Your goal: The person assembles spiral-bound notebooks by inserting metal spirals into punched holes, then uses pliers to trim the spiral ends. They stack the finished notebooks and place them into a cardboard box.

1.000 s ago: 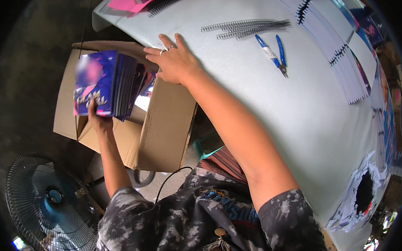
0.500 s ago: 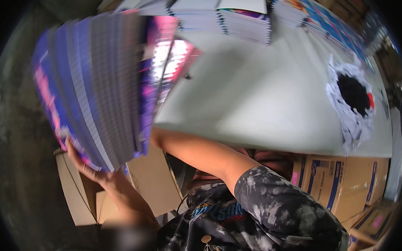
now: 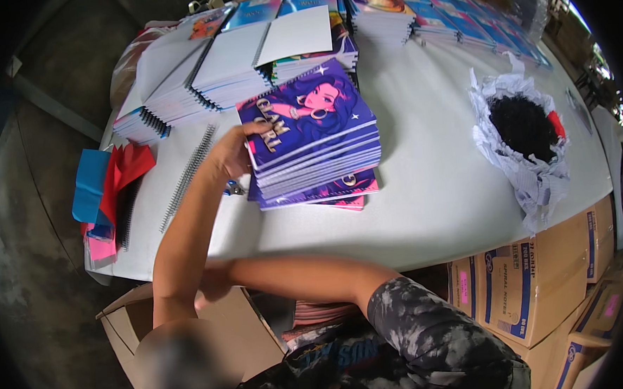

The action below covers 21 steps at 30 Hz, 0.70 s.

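Note:
A stack of spiral notebooks [image 3: 321,116] with purple illustrated covers sits near the table's front, its layers slightly fanned. My left hand [image 3: 235,153] grips the stack's left edge, thumb on the top cover and the other fingers down its side. Right beside that hand lies a small blue-handled tool [image 3: 234,188], partly covered. My right hand [image 3: 212,288] is low at the table's front edge, above an open cardboard box [image 3: 238,332]. The left forearm crosses in front of it, so its fingers are mostly hidden.
Piles of notebooks [image 3: 231,65] line the table's far side. Metal spiral coils [image 3: 187,176] lie on the left, near red and blue sheets [image 3: 89,185]. Crumpled white paper holding a black tangle [image 3: 523,130] is at right. Closed cartons [image 3: 506,283] stand below the table.
The notebook stack, held up at the left before, has come down onto the table, further right. My left hand moved up and right with it; my right hand has come away toward the box.

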Motion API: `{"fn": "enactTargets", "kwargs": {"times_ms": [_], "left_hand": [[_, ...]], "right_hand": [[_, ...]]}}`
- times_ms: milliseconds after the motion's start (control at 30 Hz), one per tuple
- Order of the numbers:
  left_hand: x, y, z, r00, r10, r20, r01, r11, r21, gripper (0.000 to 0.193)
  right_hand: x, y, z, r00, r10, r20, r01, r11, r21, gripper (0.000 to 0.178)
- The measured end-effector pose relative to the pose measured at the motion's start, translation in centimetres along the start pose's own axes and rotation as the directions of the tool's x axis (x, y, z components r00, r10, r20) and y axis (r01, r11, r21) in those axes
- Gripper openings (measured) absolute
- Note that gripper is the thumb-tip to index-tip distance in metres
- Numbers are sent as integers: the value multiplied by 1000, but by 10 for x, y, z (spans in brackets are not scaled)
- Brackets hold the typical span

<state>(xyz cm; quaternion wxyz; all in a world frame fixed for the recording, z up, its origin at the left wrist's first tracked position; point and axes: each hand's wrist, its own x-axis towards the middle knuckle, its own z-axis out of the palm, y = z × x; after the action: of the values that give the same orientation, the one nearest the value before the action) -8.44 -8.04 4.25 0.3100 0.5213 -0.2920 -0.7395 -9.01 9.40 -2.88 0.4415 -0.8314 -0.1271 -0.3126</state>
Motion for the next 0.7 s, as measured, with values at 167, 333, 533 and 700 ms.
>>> {"fn": "enactTargets", "kwargs": {"times_ms": [167,333,533,700], "left_hand": [[-7,14,13,998,36,-52,-33,998,54,43],[-36,24,-4,694,520,-499,-129,771,624,89],[-164,-21,-24,358,906,-226,-247,325,913,60],[-222,-105,-57,171,869,-465,-82,483,872,52]], "right_hand": [[4,31,-32,966,249,-64,-248,968,33,32],[-12,23,-54,924,369,101,-268,814,-516,31],[-99,-65,-139,941,184,-285,-332,315,-889,65],[-156,-93,-233,597,371,-711,-775,37,-631,110]]}}
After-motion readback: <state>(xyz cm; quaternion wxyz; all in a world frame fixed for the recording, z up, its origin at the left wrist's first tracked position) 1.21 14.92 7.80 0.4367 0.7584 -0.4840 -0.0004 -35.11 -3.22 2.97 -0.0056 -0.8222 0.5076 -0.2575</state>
